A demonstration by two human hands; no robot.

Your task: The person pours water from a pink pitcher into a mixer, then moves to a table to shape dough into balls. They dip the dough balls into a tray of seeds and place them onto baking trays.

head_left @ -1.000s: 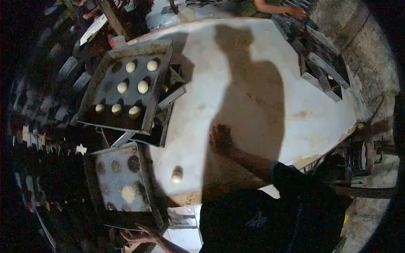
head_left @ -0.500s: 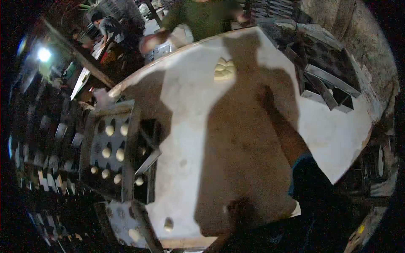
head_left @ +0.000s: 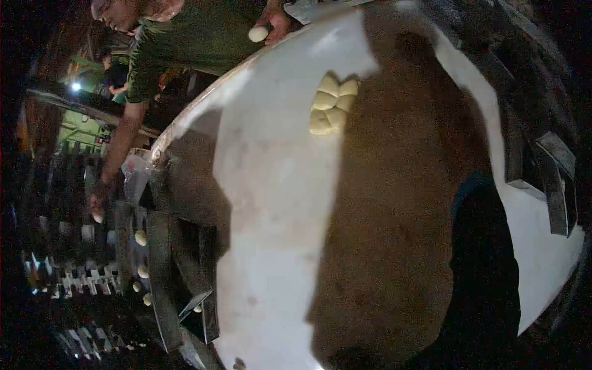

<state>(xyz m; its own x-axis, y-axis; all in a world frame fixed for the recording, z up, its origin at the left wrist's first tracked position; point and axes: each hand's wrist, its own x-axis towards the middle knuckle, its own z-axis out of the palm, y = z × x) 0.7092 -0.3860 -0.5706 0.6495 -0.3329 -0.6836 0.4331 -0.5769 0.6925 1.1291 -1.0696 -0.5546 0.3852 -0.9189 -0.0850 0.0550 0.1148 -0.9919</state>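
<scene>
My right sleeve [head_left: 484,259] reaches up over the table from the bottom right. Beyond its cuff, the forearm fades into deep shadow. My right hand [head_left: 414,49] appears only as a dark blur near the far side, its fingers unreadable. A dark shape at the bottom edge may be my left hand [head_left: 351,359]; its fingers cannot be made out. A cluster of pale dough pieces [head_left: 333,105], pressed together, lies on the white table [head_left: 271,185], left of my right arm and apart from it.
Across the table, a co-worker's hand [head_left: 277,24] holds a dough ball [head_left: 258,34]. Their other hand [head_left: 97,203] is above the left side, near a tray [head_left: 161,277] with several dough balls. Metal tins [head_left: 558,185] stand at the right edge. A plastic bag [head_left: 135,172] sits far left.
The view has shifted, and the dough cluster looks larger. My right arm reaches farther up the table into shadow. The co-worker has leaned left, one arm now extended toward the tray.
</scene>
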